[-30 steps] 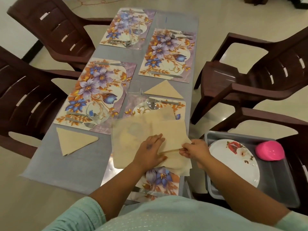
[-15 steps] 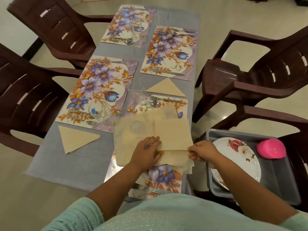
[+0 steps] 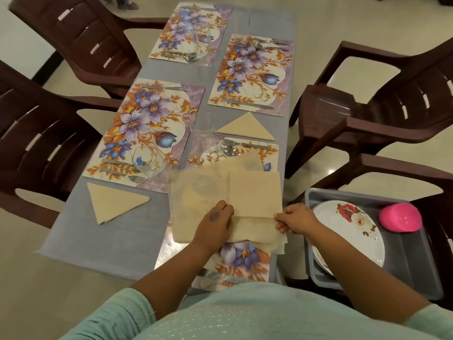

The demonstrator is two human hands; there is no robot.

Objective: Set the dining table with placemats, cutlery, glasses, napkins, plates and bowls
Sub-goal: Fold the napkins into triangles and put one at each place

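The person is working a beige napkin (image 3: 255,192) that is lying spread over the near-right placemat (image 3: 242,256), at about five o'clock on the table (image 3: 103,241). The left hand (image 3: 215,225) is pressing down on the napkin's near middle, fingers bent toward a crease edge, though whether they are pinching it I cannot tell. The right hand (image 3: 293,220) is pinching the napkin's right edge between thumb and fingers, at three o'clock from the left hand. A folded strip is running between the two hands, its long axis lying nine to three, while the rest of the sheet is stretching away toward twelve o'clock. By my judgement the fold is only partly made, and the coming move turns on that axis: the right hand is holding the free end and seems better placed to carry it across, with the left acting as anchor. Two finished triangles are already lying on the table, one (image 3: 115,204) at nine o'clock from the hands and one (image 3: 247,127) at twelve. Plates (image 3: 350,231) are still waiting in the grey bin (image 3: 416,266) at three o'clock.
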